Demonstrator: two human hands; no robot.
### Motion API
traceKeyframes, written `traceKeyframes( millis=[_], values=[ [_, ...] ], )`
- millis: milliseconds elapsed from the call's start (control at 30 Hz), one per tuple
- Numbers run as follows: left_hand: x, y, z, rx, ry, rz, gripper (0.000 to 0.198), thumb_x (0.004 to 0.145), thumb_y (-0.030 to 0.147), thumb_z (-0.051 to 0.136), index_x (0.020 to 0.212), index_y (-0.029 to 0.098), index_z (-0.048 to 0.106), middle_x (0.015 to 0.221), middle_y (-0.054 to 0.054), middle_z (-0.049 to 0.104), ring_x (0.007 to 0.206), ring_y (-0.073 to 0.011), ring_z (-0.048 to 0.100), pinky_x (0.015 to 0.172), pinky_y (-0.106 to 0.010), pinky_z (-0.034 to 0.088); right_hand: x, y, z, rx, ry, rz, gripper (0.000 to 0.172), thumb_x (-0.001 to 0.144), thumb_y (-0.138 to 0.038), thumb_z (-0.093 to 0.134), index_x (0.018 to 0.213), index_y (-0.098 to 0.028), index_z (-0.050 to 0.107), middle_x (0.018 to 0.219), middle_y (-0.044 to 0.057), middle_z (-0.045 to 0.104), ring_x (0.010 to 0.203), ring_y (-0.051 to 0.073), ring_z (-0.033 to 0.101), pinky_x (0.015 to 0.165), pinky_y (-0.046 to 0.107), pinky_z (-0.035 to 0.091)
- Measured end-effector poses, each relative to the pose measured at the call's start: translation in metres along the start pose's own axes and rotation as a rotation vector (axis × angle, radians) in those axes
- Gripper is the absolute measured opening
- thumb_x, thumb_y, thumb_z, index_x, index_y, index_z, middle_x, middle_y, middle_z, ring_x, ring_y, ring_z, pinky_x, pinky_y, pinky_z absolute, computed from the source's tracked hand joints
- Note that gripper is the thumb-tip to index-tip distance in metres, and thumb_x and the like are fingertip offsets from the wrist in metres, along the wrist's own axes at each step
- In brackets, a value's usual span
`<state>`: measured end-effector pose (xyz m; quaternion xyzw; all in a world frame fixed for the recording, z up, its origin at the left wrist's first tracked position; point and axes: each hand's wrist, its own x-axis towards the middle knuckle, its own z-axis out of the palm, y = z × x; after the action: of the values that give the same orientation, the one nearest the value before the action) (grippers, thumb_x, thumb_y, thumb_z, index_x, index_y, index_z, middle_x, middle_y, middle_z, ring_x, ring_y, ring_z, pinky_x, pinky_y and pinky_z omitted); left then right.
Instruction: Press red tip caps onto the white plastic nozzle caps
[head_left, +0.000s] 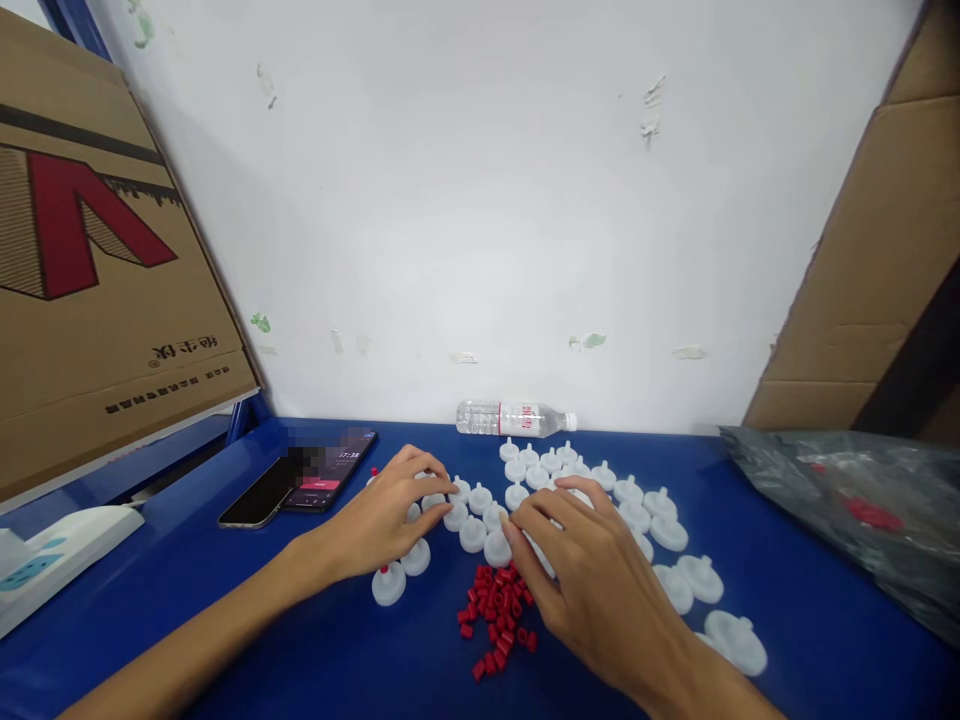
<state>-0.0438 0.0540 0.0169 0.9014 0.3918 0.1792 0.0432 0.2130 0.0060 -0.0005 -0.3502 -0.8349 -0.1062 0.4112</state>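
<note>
Several white round plastic discs with a short stem (472,534) stand in loose rows on the blue table. My left hand (397,505) is at the left of them, its thumb and forefinger closed at the stem of one disc (455,516). Over the middle of the rows, my right hand (574,550) has its fingers curled and thumb pressed near the fingertips; anything between them is hidden. A pile of small red caps (495,610) lies just below and between the hands. One disc with a red cap on its stem (388,585) sits below my left hand.
A clear water bottle (517,419) lies against the white wall. Two phones (330,475) and a white power strip (67,560) are on the left, below a cardboard box (112,300). A grey plastic bag (840,510) covers the right side, beside more cardboard (862,260).
</note>
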Motion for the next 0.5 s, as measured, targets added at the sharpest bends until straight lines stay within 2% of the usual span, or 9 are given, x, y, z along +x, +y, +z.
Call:
traceKeyframes(
  millis=[100, 200, 300, 367, 433, 500],
  values=[
    [-0.001, -0.001, 0.003, -0.007, -0.007, 0.005, 0.019, 0.104, 0.026, 0.058, 0.114, 0.027, 0.074, 0.119, -0.006, 0.064, 0.114, -0.0245, 0.052, 0.098, -0.041, 0.048, -0.001, 0.000, 0.001, 0.009, -0.011, 0.008, 0.027, 0.104, -0.014, 0.045, 0.084, -0.021, 0.062, 0.078, -0.001, 0.064, 0.073, 0.015, 0.060, 0.101, 0.042, 0.041],
    [0.001, -0.001, 0.001, -0.020, 0.035, -0.006, 0.015, 0.103, 0.028, 0.061, 0.102, 0.024, 0.074, 0.113, -0.006, 0.067, 0.109, -0.0242, 0.054, 0.095, -0.040, 0.048, -0.001, 0.001, 0.001, 0.007, -0.018, 0.013, 0.026, 0.104, -0.014, 0.046, 0.086, -0.021, 0.063, 0.079, 0.000, 0.066, 0.074, 0.016, 0.062, 0.101, 0.043, 0.041],
    [0.001, 0.008, -0.005, -0.097, 0.093, -0.027, 0.017, 0.103, 0.031, 0.059, 0.097, 0.022, 0.072, 0.097, -0.004, 0.070, 0.095, -0.0216, 0.058, 0.084, -0.036, 0.050, -0.002, 0.000, 0.001, 0.014, -0.016, 0.016, 0.020, 0.105, -0.020, 0.049, 0.119, -0.019, 0.064, 0.093, 0.003, 0.072, 0.084, 0.018, 0.067, 0.103, 0.045, 0.041],
    [-0.001, 0.017, -0.007, -0.203, 0.146, -0.019, 0.018, 0.104, 0.031, 0.058, 0.097, 0.021, 0.071, 0.090, -0.003, 0.072, 0.085, -0.0187, 0.061, 0.080, -0.033, 0.051, -0.003, -0.001, 0.000, 0.017, -0.018, 0.014, 0.038, 0.105, -0.028, 0.054, 0.141, -0.016, 0.053, 0.106, 0.006, 0.074, 0.093, 0.020, 0.069, 0.106, 0.046, 0.042],
    [-0.005, 0.028, -0.007, -0.323, 0.203, 0.019, 0.016, 0.103, 0.029, 0.059, 0.097, 0.020, 0.071, 0.091, -0.003, 0.074, 0.082, -0.0170, 0.065, 0.080, -0.032, 0.052, -0.003, -0.002, 0.000, 0.019, -0.020, -0.003, 0.049, 0.104, -0.036, 0.056, 0.148, -0.016, 0.047, 0.115, 0.008, 0.074, 0.101, 0.022, 0.070, 0.108, 0.048, 0.042],
    [-0.010, 0.037, -0.002, -0.428, 0.250, 0.074, 0.011, 0.102, 0.025, 0.061, 0.099, 0.020, 0.071, 0.094, -0.003, 0.075, 0.085, -0.0169, 0.068, 0.082, -0.031, 0.054, -0.003, -0.004, 0.001, 0.031, -0.017, -0.037, 0.045, 0.105, -0.037, 0.056, 0.144, -0.017, 0.050, 0.117, 0.008, 0.074, 0.103, 0.022, 0.070, 0.109, 0.048, 0.042]
  ],
)
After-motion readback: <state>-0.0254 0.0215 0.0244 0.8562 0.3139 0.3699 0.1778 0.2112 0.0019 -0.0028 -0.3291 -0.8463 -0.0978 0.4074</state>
